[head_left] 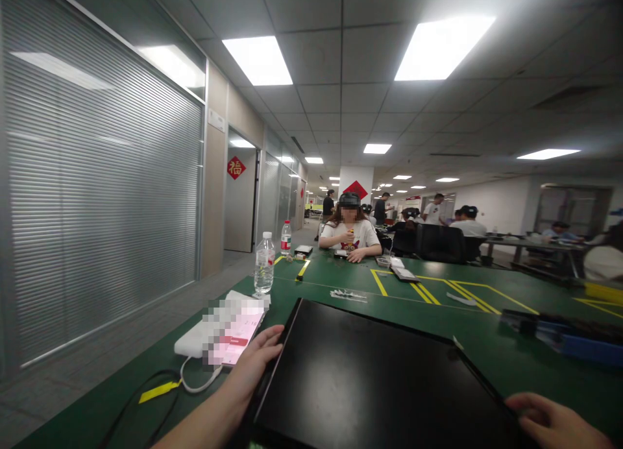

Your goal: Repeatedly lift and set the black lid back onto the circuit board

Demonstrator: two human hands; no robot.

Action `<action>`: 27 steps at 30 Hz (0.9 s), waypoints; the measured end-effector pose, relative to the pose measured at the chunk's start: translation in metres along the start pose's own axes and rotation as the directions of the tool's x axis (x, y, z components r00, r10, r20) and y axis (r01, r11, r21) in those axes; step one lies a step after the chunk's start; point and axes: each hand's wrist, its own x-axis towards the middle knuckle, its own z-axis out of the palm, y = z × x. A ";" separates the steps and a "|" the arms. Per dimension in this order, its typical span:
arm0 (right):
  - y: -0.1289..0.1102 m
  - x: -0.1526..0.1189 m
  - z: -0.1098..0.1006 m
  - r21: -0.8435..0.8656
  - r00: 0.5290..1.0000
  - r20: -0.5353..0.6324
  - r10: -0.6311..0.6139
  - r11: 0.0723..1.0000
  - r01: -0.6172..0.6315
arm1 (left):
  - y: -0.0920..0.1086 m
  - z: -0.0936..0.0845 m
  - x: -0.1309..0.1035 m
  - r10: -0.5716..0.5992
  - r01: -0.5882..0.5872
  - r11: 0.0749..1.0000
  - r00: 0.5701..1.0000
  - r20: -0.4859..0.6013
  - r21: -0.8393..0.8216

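Grip: left hand (257, 357) and right hand (559, 422) both grasping the black panel (379, 384) at opposite edges — likely to steady its width; can't tell if desk (533, 364) bears weight.

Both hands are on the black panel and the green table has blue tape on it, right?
The tape colour's wrong: the head view shows yellow tape on the green table. The left hand and right hand are on the black panel.
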 end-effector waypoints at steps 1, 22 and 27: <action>-0.004 -0.002 -0.002 0.033 0.999 0.034 0.040 0.999 -0.041 | 0.001 0.001 -0.002 -0.009 0.009 1.000 1.000 0.005 -0.008; -0.025 -0.012 -0.002 0.062 0.991 0.093 0.096 0.993 -0.102 | 0.013 0.002 -0.019 -0.117 0.057 0.968 0.964 0.240 0.245; -0.009 -0.003 0.005 0.041 0.994 0.069 0.086 0.995 -0.089 | 0.015 0.001 -0.017 -0.084 0.022 0.952 0.978 0.190 0.306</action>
